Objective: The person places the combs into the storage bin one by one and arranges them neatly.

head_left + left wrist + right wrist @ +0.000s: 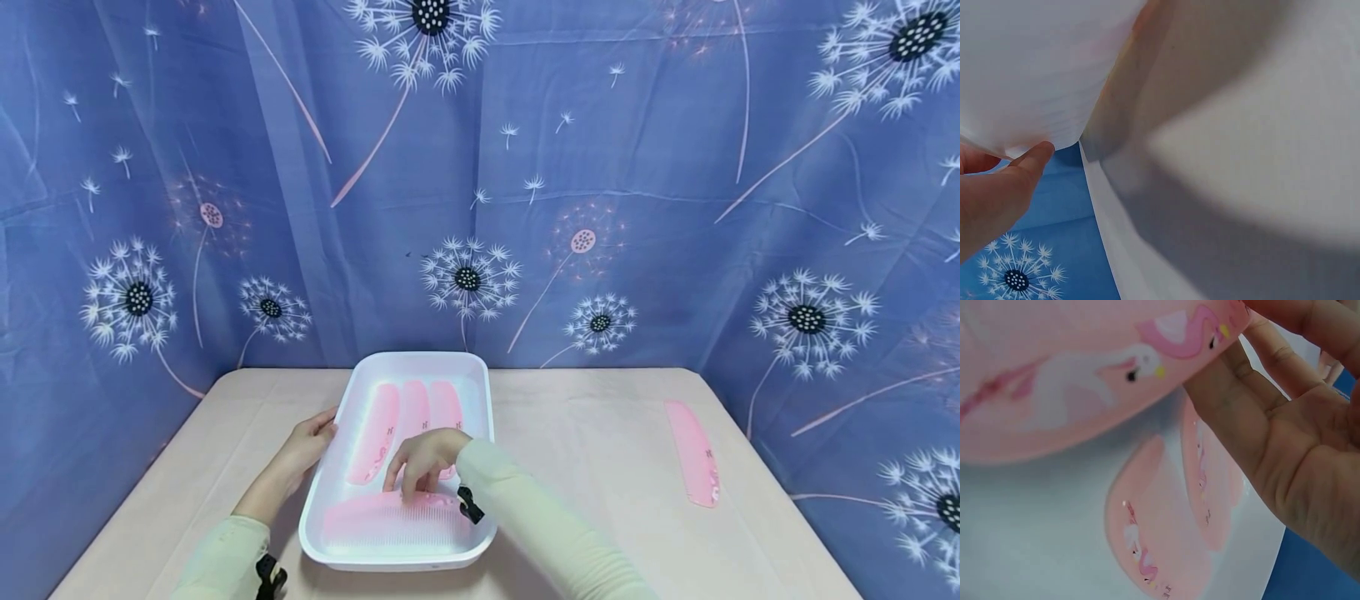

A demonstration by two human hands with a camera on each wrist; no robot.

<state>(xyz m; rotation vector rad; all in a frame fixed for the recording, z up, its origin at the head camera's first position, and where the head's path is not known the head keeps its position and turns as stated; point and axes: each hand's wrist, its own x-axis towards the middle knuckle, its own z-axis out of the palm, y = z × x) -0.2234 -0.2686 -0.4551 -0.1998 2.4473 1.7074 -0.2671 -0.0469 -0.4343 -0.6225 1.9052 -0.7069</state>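
Note:
A white plastic tray (480, 375) stands on the table. My left hand (303, 446) grips its left rim, with the thumb (1038, 159) against the wall in the left wrist view. Inside the near end, my right hand (427, 457) pinches a pink comb (390, 529) by its curved back, teeth towards me. The right wrist view shows bird pictures on that comb's back (1091, 387). Beyond the right hand, three more pink combs lie side by side lengthwise in the tray: a left comb (378, 433), a middle comb (415, 410) and a right comb (446, 407), partly hidden by the hand.
Another pink comb (693, 454) lies on the table's right side, close to the edge. A pale cloth (585, 467) covers the table. Blue curtains (525, 167) with dandelion prints hang behind it and on both sides.

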